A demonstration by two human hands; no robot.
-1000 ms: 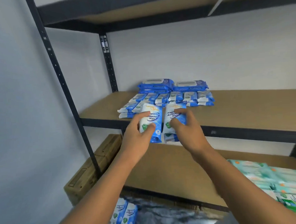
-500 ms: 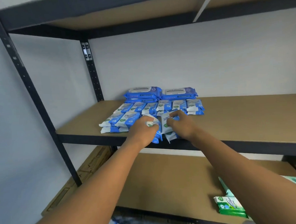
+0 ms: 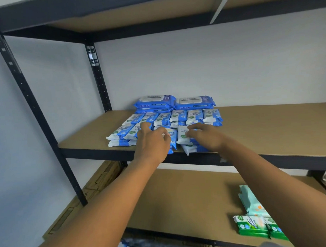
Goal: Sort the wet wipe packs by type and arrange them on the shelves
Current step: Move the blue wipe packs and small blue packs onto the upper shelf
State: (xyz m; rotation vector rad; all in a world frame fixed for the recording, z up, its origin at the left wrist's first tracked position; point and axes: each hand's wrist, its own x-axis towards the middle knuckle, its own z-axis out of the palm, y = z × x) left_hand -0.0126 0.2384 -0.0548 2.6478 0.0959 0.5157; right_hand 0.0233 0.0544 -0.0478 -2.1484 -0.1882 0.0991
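Note:
Small blue-and-white antibacterial wipe packs [image 3: 178,116] lie in rows on the middle shelf [image 3: 269,130]. Behind them lie large blue packs [image 3: 155,102] in two piles. At the shelf's front edge two more small stacks sit side by side. My left hand [image 3: 151,142] rests over the left stack [image 3: 173,136] with loosened fingers, its index finger reaching onto the row beside it. My right hand [image 3: 205,136] lies spread on the right stack [image 3: 183,134], whose lower pack overhangs the edge a little.
Green wipe packs [image 3: 251,225] and pale teal packs [image 3: 250,198] lie at the right of the lower shelf [image 3: 179,200]. A cardboard box [image 3: 97,184] stands left of the dark front upright [image 3: 38,113]. Another shelf board runs overhead.
Both hands carried the small packs up from in front of the shelf and set them down at its front edge. Their fingers have loosened from the grip.

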